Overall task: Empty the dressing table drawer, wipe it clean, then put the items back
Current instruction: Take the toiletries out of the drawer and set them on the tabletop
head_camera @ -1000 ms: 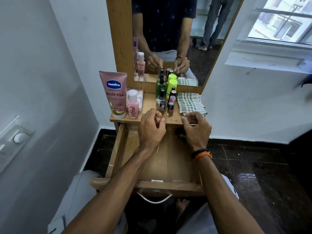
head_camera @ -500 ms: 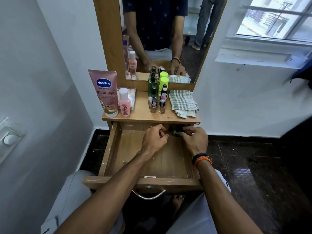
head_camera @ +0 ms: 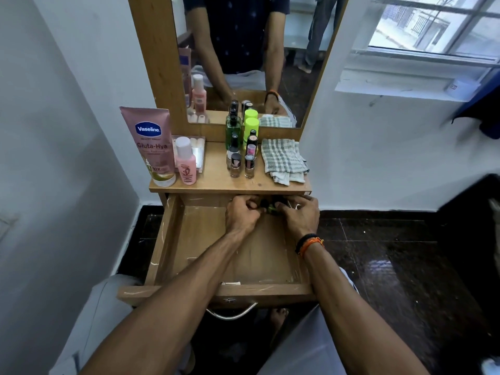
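Observation:
The wooden drawer (head_camera: 173, 239) is pulled out below the dressing table top (head_camera: 216, 182), its floor bare except at the back. My left hand (head_camera: 242, 216) and my right hand (head_camera: 299, 217) are side by side at the drawer's back edge, under the tabletop lip. Their fingers curl around small dark bottles (head_camera: 270, 208), one showing some green. On top stand a pink Vaseline tube (head_camera: 151, 147), a pink bottle (head_camera: 186, 165), a clear box (head_camera: 198, 155), a green bottle (head_camera: 233, 129), a neon-capped bottle (head_camera: 251, 128) and several nail polish bottles (head_camera: 242, 165). A checked cloth (head_camera: 284, 161) lies folded at the right.
A mirror (head_camera: 243, 50) rises behind the tabletop. White walls close in on the left and right, with a window (head_camera: 433, 28) at upper right. The drawer's metal handle (head_camera: 231, 315) hangs at its front, above my knees and the dark tiled floor (head_camera: 392, 266).
Both hands have dropped from the tabletop's front edge into the back of the drawer and closed on small dark bottles there. The camera view has tilted slightly downward.

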### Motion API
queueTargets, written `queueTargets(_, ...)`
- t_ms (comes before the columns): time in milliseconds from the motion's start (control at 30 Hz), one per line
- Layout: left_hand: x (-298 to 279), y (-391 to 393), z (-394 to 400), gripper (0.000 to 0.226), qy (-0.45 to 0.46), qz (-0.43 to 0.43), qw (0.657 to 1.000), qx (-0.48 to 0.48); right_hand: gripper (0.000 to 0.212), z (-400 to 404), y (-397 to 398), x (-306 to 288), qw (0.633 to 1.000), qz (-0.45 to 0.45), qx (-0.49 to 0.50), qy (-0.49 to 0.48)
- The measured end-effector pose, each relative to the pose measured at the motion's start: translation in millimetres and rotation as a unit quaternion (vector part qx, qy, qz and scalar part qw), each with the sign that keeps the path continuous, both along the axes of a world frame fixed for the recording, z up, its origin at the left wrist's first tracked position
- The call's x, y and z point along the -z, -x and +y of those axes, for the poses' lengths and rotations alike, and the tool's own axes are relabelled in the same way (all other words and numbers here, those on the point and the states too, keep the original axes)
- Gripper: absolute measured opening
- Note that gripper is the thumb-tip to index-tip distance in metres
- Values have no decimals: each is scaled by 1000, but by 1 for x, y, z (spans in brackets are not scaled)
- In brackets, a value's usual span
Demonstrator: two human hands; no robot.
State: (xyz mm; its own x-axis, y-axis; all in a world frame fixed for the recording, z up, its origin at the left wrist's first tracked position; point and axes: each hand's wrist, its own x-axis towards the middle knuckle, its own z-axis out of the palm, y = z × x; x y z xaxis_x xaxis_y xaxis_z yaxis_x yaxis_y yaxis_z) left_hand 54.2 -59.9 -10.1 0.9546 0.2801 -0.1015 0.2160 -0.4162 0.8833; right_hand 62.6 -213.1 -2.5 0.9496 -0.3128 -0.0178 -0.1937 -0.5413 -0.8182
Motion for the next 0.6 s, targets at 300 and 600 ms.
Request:
queueTargets(300,4,-3,-8,29,-1,-5,1000,13,49,1,-5,0,999,19,6,-42)
queueTargets(600,4,-1,-10,22,-39,11,999,12,46,4,-8,5,1000,10,18,10)
